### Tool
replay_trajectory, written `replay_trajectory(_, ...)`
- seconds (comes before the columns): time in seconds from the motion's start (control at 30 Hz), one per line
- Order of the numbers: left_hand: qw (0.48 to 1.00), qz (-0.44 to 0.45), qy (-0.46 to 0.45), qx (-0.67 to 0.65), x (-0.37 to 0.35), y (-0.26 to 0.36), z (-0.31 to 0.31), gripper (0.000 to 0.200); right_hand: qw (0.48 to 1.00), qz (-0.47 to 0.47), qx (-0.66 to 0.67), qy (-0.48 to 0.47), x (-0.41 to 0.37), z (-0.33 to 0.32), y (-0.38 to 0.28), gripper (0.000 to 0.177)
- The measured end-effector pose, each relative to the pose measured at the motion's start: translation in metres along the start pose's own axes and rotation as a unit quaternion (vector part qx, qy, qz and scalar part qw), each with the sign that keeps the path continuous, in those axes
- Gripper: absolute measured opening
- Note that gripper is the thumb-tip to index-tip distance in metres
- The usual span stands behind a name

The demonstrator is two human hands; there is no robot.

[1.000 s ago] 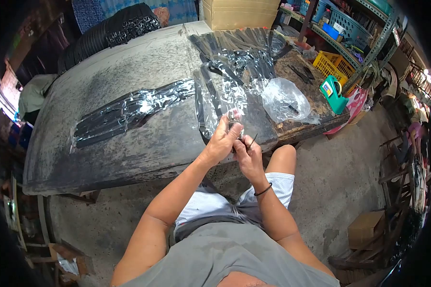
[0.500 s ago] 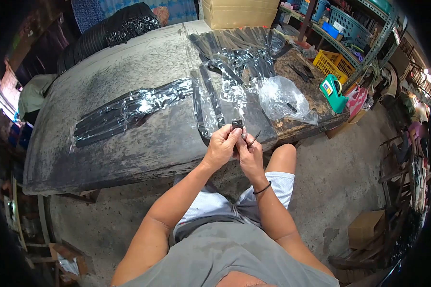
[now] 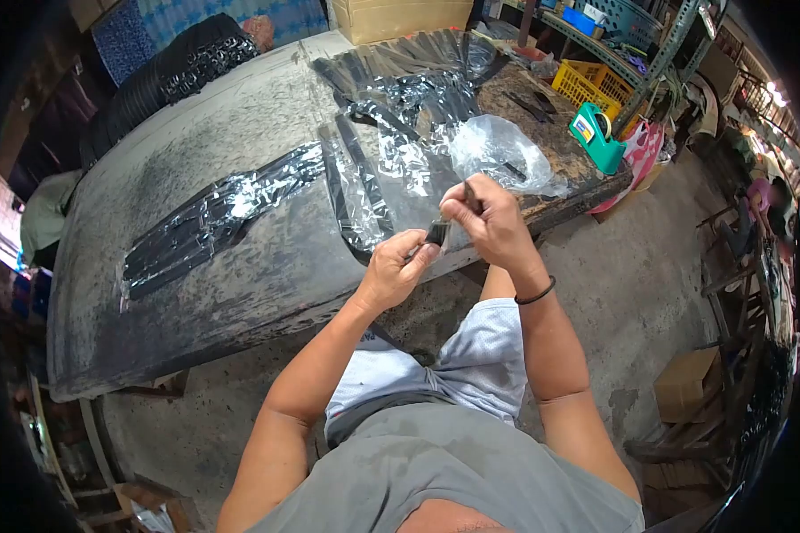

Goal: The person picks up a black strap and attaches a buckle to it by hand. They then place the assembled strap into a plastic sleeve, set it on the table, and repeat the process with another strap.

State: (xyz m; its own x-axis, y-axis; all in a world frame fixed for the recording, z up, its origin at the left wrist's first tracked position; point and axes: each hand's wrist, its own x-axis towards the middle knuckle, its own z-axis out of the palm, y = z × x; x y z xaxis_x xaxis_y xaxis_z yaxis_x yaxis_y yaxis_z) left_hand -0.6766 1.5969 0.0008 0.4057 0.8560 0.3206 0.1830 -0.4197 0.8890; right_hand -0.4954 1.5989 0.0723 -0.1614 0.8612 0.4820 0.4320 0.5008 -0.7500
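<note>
Near the table's front edge, my left hand (image 3: 396, 265) is closed, pinching the end of a small flat black piece (image 3: 436, 233) between thumb and fingers. My right hand (image 3: 492, 218) is raised just to the right of it, curled around a thin dark piece (image 3: 472, 197) whose kind I cannot make out. Beyond my hands lie black strips in clear plastic wrap (image 3: 351, 178). A second wrapped bundle of black strips (image 3: 231, 209) lies to the left. A crumpled clear plastic bag (image 3: 502, 151) rests behind my right hand.
On the right side of the worn table (image 3: 267, 275) stand a green tape dispenser (image 3: 597, 140) and a yellow basket (image 3: 587, 84). At the back are a cardboard box (image 3: 400, 19), more black strips (image 3: 391, 62) and a large black bundle (image 3: 151, 89). Metal shelves (image 3: 587, 40) rise behind.
My hands were together at the small black piece. Now my right hand has lifted up and right, away from my left. The view has shifted slightly.
</note>
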Motion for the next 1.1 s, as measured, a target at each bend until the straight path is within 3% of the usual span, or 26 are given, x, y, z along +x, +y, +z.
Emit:
replay_trajectory(0.03,0.999,0.02,0.005,0.029,-0.001,-0.002,-0.002,0.018,0.999,0.018,0.01,0.025,0.001,0.0,0.001,0.014)
replay_trajectory(0.1,0.997,-0.034,-0.039,0.049,0.0,-0.009,-0.008,0.02,0.999,-0.004,0.018,0.035,0.002,0.001,0.007,0.014)
replay_trajectory(0.17,0.986,0.1,-0.002,0.134,0.002,-0.007,-0.011,0.035,0.998,0.014,0.04,0.046,0.001,0.003,0.014,0.015)
replay_trajectory(0.2,0.986,0.097,0.012,0.138,0.003,-0.003,-0.013,0.051,0.997,0.004,0.056,0.044,0.0,0.006,0.017,0.017)
replay_trajectory(0.23,0.986,0.096,0.013,0.138,0.007,0.004,-0.013,0.051,0.997,0.003,0.057,0.042,0.0,0.006,0.017,0.017)
replay_trajectory(0.27,0.996,0.073,0.014,-0.048,0.013,0.009,-0.01,0.052,0.998,0.01,0.058,0.04,0.0,0.008,0.016,0.017)
replay_trajectory(0.3,0.971,0.049,0.016,-0.233,0.018,0.017,-0.005,0.052,0.998,0.016,0.058,0.036,-0.001,0.009,0.015,0.017)
replay_trajectory(0.33,0.954,0.036,0.025,-0.298,0.021,0.032,0.002,0.039,0.998,0.014,0.058,0.033,-0.001,0.011,0.014,0.017)
replay_trajectory(0.47,0.981,-0.037,-0.052,-0.181,0.03,0.012,0.009,0.019,0.995,0.038,0.076,0.049,0.0,0.007,0.019,0.016)
replay_trajectory(0.57,0.979,-0.088,-0.103,-0.155,0.023,0.004,0.008,0.017,0.999,0.03,0.011,0.031,-0.004,-0.002,0.019,0.013)
replay_trajectory(0.63,0.981,-0.089,-0.115,-0.131,0.019,0.007,0.007,0.018,0.995,0.06,0.075,0.034,-0.007,0.003,0.031,0.013)
replay_trajectory(0.7,0.979,-0.078,-0.058,-0.179,0.017,0.017,0.006,0.02,0.988,0.067,0.119,0.069,-0.008,0.009,0.034,0.016)
replay_trajectory(0.8,0.977,-0.109,-0.077,-0.164,0.023,0.018,0.002,0.025,0.987,0.07,0.13,0.067,-0.006,0.014,0.041,0.018)
replay_trajectory(0.9,0.976,-0.129,-0.088,-0.153,0.027,0.004,0.003,0.025,0.991,0.065,0.098,0.064,-0.005,0.016,0.043,0.018)
replay_trajectory(1.0,0.95,-0.143,-0.027,-0.277,0.028,0.002,0.003,0.023,0.992,0.114,0.044,0.04,-0.009,0.012,0.025,0.016)
replay_trajectory(1.1,0.954,-0.134,0.004,-0.268,0.025,0.0,0.0,0.024,0.997,0.056,-0.044,0.043,-0.023,0.005,0.021,0.017)
